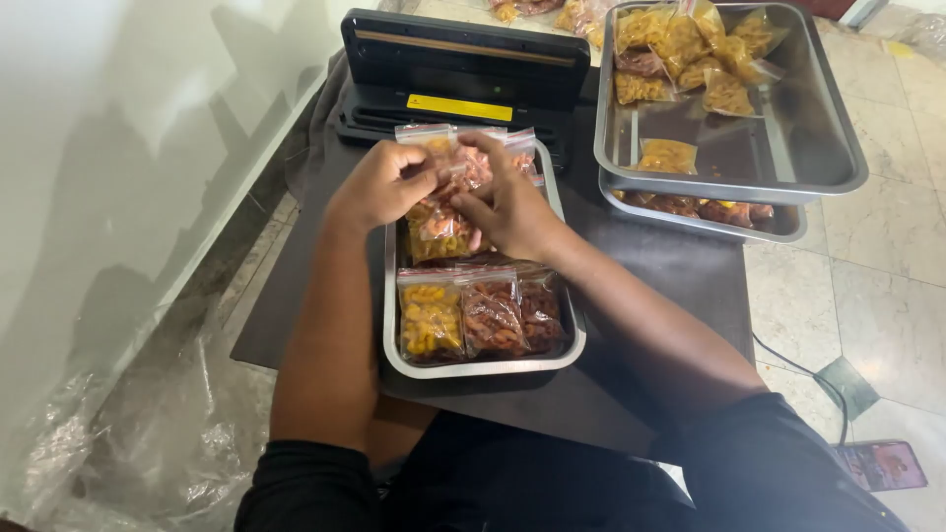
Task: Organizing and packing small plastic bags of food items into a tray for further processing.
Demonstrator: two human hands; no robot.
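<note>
Two hands meet over a small clear zip bag of orange-pink snack pieces, held just above the far end of a steel tray. The bag's long axis runs roughly left to right across the view, its sealed strip toward the black machine beyond. The left hand has its grip pinched on the bag's left part, and the right hand has its fingers closed on the right part, so both are grasping the same pouch. The plastic is thin, glossy and crinkled, with lumpy contents showing through. Below the hands, the rectangular tray with rounded corners holds more pouches: a yellow-filled bag, a reddish-brown bag beside it, and a darker one at the right, all lying flat and touching. The tray sits on a dark matte counter. At the far edge stands a black sealing machine with a yellow label, boxy and smooth. To the right, a larger steel pan holding yellow pouches rests on top of another pan. Crumpled clear plastic sheeting lies on the floor at left, and a phone lies on pale tiles at right.
</note>
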